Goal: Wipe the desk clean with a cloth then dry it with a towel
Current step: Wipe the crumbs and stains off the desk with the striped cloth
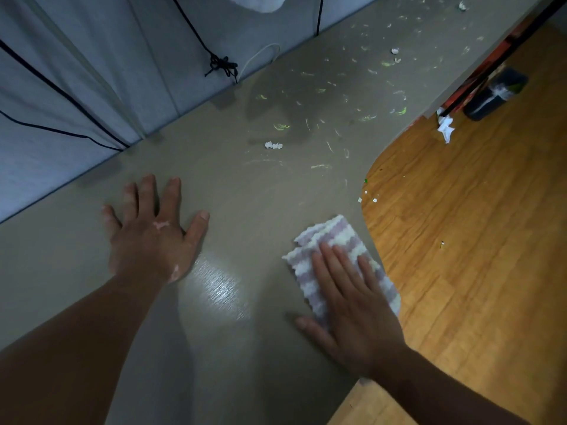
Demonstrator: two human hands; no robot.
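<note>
Grey-brown laminate desk top (245,194) fills frame centre, curved edge at right, green-white smears toward upper right. Blue-grey fabric partition (76,72) upper left, top cut off. Left hand (153,234) centre left, flat on desk, fingers spread. Right hand (352,308) lower right, straight fingers together, pressing purple-and-white striped fluffy cloth (334,237) at desk edge; cloth's near part hidden under palm. Torn white paper scrap (273,145) mid-frame.

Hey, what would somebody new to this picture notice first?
Probably the right hand pressing flat on a purple-and-white striped cloth near the curved edge of the grey desk. The left hand lies flat on the bare desk to its left, fingers spread. Farther back, white and green smears and paper scraps litter the desk.
</note>
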